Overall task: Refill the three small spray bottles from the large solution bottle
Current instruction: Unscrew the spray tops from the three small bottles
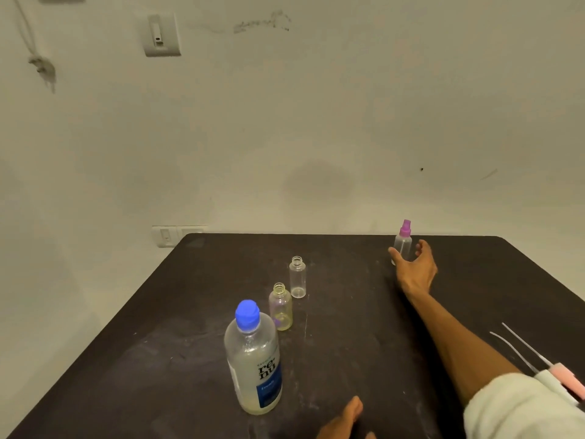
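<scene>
I see R hand (413, 267) fingers wide around pink-cap bottle (403, 243), not clamped. 2 open bottles (297, 277) well left; 2 spray tops (557, 373) near elbow. L hand (343, 421) relaxed.

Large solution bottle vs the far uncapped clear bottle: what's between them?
Head view: one yellowish uncapped bottle stands between the large solution bottle and the clear uncapped bottle; otherwise bare table.

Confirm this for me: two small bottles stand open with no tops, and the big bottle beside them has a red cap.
Not quite. The head view shows the big bottle with a blue cap, not red. The rest holds: the two small bottles beside it stand open with no tops.
</scene>
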